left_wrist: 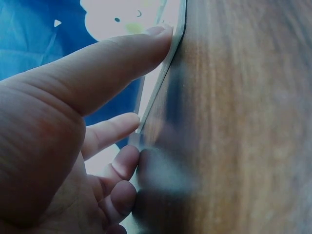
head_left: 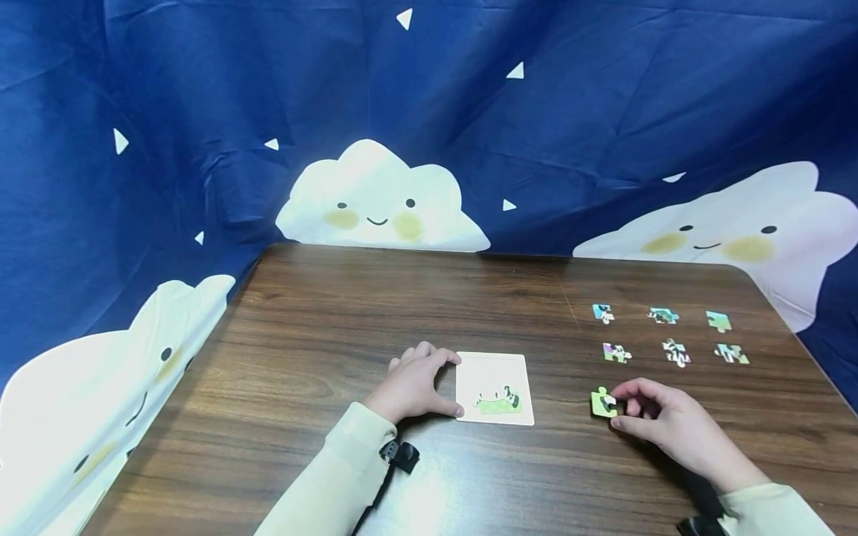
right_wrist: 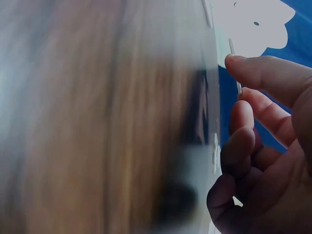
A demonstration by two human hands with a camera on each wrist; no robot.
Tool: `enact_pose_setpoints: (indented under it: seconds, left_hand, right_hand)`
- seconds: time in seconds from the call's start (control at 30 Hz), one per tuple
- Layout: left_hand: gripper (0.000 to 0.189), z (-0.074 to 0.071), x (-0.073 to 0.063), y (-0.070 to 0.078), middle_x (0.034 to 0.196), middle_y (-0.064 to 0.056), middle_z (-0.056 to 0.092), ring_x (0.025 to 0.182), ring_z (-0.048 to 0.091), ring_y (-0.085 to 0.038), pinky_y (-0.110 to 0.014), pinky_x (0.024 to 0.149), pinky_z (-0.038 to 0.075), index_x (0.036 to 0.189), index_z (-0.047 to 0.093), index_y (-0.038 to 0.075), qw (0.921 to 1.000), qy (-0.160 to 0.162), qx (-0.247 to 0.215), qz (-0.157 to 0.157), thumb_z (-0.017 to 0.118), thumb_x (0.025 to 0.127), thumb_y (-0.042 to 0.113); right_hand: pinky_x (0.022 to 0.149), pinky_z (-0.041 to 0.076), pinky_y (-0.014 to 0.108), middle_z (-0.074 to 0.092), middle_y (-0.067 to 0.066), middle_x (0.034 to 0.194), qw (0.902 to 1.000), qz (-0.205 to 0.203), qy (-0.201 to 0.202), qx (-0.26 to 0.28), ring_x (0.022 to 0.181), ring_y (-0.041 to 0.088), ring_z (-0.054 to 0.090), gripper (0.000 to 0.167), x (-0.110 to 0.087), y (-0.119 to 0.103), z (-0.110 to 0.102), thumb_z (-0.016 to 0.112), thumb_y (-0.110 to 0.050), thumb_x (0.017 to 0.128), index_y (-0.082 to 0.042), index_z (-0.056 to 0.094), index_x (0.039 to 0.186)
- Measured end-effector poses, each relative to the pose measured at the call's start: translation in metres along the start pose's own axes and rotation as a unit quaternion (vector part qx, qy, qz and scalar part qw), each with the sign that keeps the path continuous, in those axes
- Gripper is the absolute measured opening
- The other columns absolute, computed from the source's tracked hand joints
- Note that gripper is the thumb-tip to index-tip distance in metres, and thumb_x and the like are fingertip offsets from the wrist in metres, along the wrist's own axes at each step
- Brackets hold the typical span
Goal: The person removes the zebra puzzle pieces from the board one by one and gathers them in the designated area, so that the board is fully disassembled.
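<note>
A white square board (head_left: 492,372) lies on the brown table, with a green strip and black-and-white shapes (head_left: 499,403) along its lower part. At its left edge is my left hand (head_left: 417,383), the thumb by the near corner and the index finger by the far one. In the left wrist view, the thumb (left_wrist: 122,58) touches the board's edge (left_wrist: 161,78), while the other fingers are loosely bent. Right of the board, my right hand (head_left: 670,420) pinches a green jigsaw piece (head_left: 601,403) between thumb and index finger. The right wrist view shows that piece (right_wrist: 232,48) edge-on, above the tabletop.
Several loose jigsaw pieces lie in two rows at the table's right side, among them a plain green-blue one (head_left: 719,321) and a black-and-white one (head_left: 676,353). Behind the table (head_left: 302,327) hangs a blue cloth (head_left: 429,89) with smiling clouds.
</note>
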State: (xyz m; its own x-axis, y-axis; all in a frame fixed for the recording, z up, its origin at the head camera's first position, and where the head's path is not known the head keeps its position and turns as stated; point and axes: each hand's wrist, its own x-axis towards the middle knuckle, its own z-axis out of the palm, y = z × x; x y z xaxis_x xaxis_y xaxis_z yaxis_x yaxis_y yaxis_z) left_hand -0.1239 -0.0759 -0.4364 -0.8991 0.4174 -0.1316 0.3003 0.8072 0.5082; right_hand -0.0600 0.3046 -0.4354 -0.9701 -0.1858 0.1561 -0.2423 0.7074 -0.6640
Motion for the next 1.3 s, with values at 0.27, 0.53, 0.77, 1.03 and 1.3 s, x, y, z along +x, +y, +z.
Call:
enact_pose_setpoints:
  seconds: [0.27, 0.53, 0.77, 1.03, 1.3]
  left_hand:
    - [0.079, 0.0, 0.0, 0.0, 0.117, 0.0, 0.052, 0.102, 0.045, -0.02, -0.039, 0.081, 0.031, 0.134, 0.059, 0.028, 1.0, 0.002, -0.004, 0.005, 0.09, 0.064, 0.049]
    - [0.078, 0.001, 0.0, -0.001, 0.116, 0.001, 0.052, 0.101, 0.045, -0.019, -0.037, 0.079, 0.03, 0.134, 0.059, 0.029, 0.9999, 0.003, -0.009, 0.009, 0.09, 0.064, 0.047]
    - [0.079, 0.001, 0.0, -0.001, 0.116, 0.002, 0.052, 0.101, 0.044, -0.019, -0.037, 0.079, 0.03, 0.135, 0.059, 0.029, 1.0, 0.002, -0.006, 0.007, 0.09, 0.065, 0.048]
    - [0.079, 0.001, 0.001, -0.001, 0.116, 0.002, 0.052, 0.101, 0.045, -0.019, -0.037, 0.079, 0.03, 0.135, 0.059, 0.029, 1.0, 0.001, -0.001, 0.007, 0.089, 0.065, 0.048]
    - [0.078, 0.001, 0.0, -0.001, 0.116, 0.002, 0.052, 0.101, 0.045, -0.019, -0.037, 0.079, 0.03, 0.134, 0.059, 0.029, 1.0, 0.002, -0.004, 0.008, 0.09, 0.065, 0.048]
  right_hand:
    - [0.058, 0.034, 0.022, 0.051, -0.011, 0.075, 0.9995, 0.013, -0.004, -0.03, 0.064, 0.002, 0.046, 0.028, -0.004, 0.015, -0.009, 0.085, -0.01, 0.076, -0.012, 0.069, 0.098]
    - [0.061, 0.035, 0.022, 0.053, -0.009, 0.076, 0.9989, 0.023, -0.022, -0.033, 0.066, 0.001, 0.047, 0.027, -0.004, 0.025, -0.015, 0.085, -0.011, 0.076, -0.008, 0.068, 0.098]
    - [0.062, 0.036, 0.023, 0.052, -0.008, 0.077, 0.998, 0.034, -0.041, -0.035, 0.066, 0.001, 0.047, 0.028, -0.002, 0.028, -0.019, 0.084, -0.012, 0.077, -0.006, 0.067, 0.099]
    - [0.061, 0.037, 0.024, 0.053, -0.007, 0.078, 0.9972, 0.042, -0.05, -0.036, 0.066, 0.002, 0.047, 0.033, 0.0, 0.028, -0.022, 0.083, -0.012, 0.078, -0.002, 0.067, 0.105]
    - [0.061, 0.037, 0.023, 0.054, -0.006, 0.079, 0.9982, 0.041, -0.028, -0.034, 0.065, 0.003, 0.048, 0.037, -0.001, 0.026, -0.019, 0.084, -0.011, 0.078, -0.002, 0.066, 0.108]
